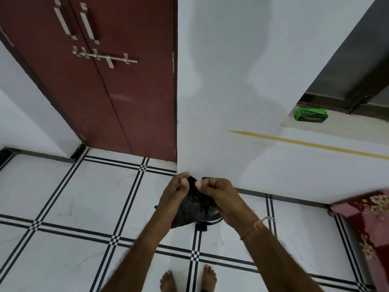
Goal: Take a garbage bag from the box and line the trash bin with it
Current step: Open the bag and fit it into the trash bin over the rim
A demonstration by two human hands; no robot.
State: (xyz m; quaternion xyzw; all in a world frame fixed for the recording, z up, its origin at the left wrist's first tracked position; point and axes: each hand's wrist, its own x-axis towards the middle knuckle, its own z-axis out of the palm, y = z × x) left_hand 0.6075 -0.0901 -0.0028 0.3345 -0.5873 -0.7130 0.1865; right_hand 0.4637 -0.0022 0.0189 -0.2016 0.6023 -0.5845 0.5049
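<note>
The black garbage bag (192, 207) is already out of the green box (311, 115), which sits on a ledge well beyond and to the right of the bin (215, 213). The bag hangs bunched directly above the bin and hides most of it. The left hand (176, 191) and right hand (217, 192) each pinch its top edge with curled fingers, apparently working the mouth apart. Opening it, lowering it in and folding it over the rim are not yet done. Just behind the bin stands the white wall (231, 81); tiled floor (84, 197) lies open to the bin's left and front, and a patterned cloth (370, 228) crowds the far right.
</note>
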